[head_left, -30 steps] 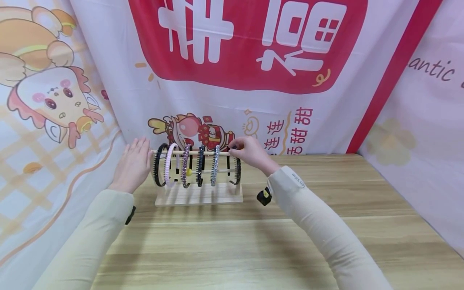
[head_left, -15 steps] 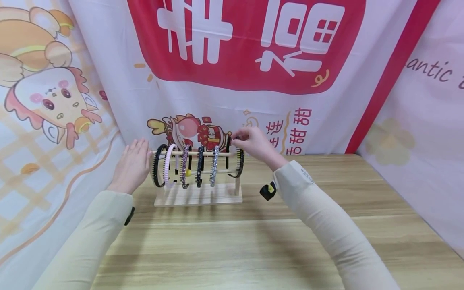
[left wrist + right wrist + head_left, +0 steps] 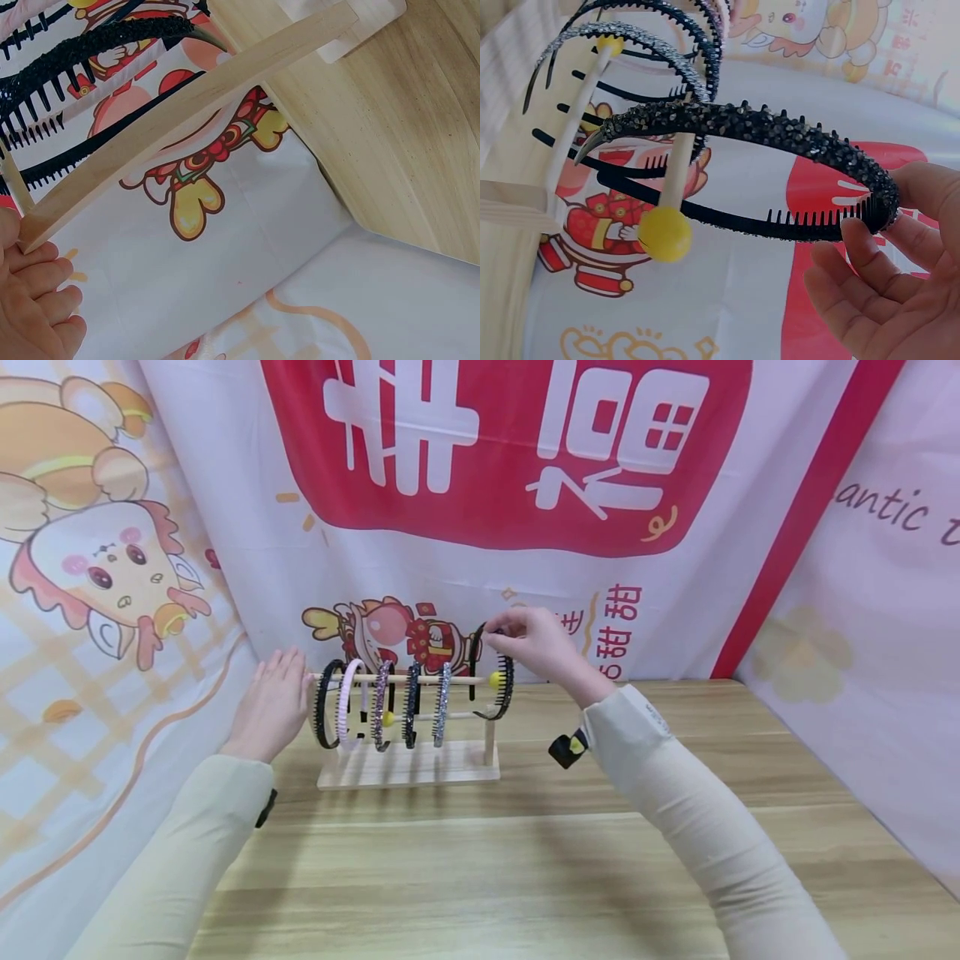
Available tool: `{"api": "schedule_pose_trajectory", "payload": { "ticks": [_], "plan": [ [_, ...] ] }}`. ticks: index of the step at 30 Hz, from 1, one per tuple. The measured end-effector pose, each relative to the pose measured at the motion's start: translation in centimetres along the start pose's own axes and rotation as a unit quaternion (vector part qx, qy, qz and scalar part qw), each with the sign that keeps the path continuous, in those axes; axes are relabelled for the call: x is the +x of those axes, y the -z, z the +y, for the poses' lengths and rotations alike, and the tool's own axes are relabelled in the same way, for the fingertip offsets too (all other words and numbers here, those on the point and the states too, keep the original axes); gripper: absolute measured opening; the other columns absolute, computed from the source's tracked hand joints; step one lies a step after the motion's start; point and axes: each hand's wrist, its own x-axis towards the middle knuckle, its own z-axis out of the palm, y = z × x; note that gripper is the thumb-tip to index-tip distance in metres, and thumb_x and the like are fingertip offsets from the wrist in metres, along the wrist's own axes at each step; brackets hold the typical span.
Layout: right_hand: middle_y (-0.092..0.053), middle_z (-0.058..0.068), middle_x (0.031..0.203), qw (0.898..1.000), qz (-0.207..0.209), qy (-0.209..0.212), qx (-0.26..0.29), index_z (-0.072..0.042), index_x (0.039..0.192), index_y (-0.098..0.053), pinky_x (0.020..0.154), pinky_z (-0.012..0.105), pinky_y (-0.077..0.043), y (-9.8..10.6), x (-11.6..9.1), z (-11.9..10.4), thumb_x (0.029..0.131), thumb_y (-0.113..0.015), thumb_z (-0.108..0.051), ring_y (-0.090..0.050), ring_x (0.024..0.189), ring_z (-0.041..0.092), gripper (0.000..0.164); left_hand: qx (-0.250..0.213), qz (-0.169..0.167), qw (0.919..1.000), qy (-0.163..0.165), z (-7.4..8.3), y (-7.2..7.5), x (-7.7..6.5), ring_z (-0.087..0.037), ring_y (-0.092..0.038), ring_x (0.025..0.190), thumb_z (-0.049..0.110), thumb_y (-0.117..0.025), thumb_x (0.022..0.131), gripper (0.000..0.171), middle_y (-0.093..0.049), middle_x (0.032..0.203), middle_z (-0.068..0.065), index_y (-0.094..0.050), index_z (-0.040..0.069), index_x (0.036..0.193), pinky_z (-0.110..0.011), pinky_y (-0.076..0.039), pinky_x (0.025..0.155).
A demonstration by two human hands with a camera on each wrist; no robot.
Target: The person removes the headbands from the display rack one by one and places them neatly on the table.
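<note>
My right hand [image 3: 537,643] pinches the top of a black headband [image 3: 742,124] with dark glittery stones and comb teeth. The headband is raised, its arch above the upper rod and its legs hanging either side of the rod's yellow end ball [image 3: 664,234]. At the other end, my left hand [image 3: 270,703] rests with extended fingers against the wooden stand's upright [image 3: 180,101], fingertips at its top. Still hanging on the rod [image 3: 397,677] are a silver glitter headband [image 3: 441,706], a pink one [image 3: 347,703], a purple sparkly one [image 3: 381,706] and black ones [image 3: 324,706].
The stand's flat base [image 3: 408,768] sits on a wood-grain table [image 3: 465,877] near the back. Printed cloth walls [image 3: 480,568] enclose the table behind and on both sides. The lower rod also ends in a yellow ball [image 3: 609,45].
My right hand has lifted the black headband and moved it up and right, to the rod's end, uncovering the yellow ball. My left hand has stayed at the stand's left end.
</note>
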Motion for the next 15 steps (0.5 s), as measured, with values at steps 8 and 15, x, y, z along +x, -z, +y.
{"api": "schedule_pose_trajectory", "payload": {
  "ticks": [8,15],
  "plan": [
    [-0.062,0.004,0.091,1.0,0.013,-0.011,0.008,-0.009,0.104,-0.067,0.07,0.032,-0.047,1.2,-0.5,0.1,0.088,-0.063,-0.02,-0.054,0.086,0.017,0.02,-0.001,-0.003,1.0,0.003,0.1,0.2,-0.1,-0.046,-0.011,0.132,0.021,-0.022,0.102,0.051,-0.018,0.142,-0.034,-0.021,-0.016,0.137,-0.046,0.004,0.11],
    [-0.063,0.005,0.092,0.999,0.032,-0.028,0.026,-0.01,0.104,-0.068,0.068,0.032,-0.047,2.4,-1.0,0.8,0.088,-0.064,-0.019,-0.053,0.082,0.019,0.019,0.008,-0.002,1.0,0.001,0.2,0.3,-0.1,-0.047,-0.013,0.132,0.019,-0.024,0.102,0.049,-0.02,0.141,-0.034,-0.022,-0.016,0.136,-0.047,0.001,0.11]
  ]
}}
